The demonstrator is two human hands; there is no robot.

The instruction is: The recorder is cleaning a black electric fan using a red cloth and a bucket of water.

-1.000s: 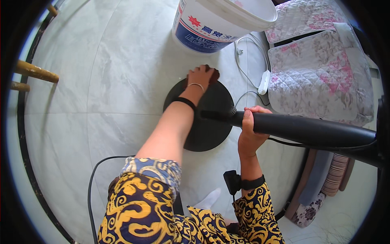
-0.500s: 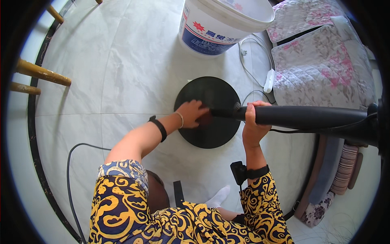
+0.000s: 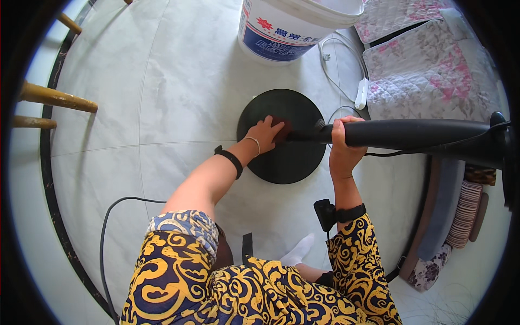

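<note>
A glossy black round base rests on the floor ahead of me, and a thick black pole extends from its middle to the right. My right hand is wrapped round the pole near the base, its thumb on top. My left hand lies on the base, left of where the pole meets it, fingers stretched and apart. Beside those fingertips is a dark reddish patch; I cannot tell whether it is a cloth or a reflection. A thin black cable runs along the pole's near side.
A white and blue bucket stands beyond the base. A white power strip with its cord lies by a floral quilted cover. Wooden legs stand at left, and another black cable curves over the tiled floor.
My left hand has shifted slightly over the base, its fingers now more spread. The base, pole and surroundings appear a little higher in view. My right hand keeps its hold.
</note>
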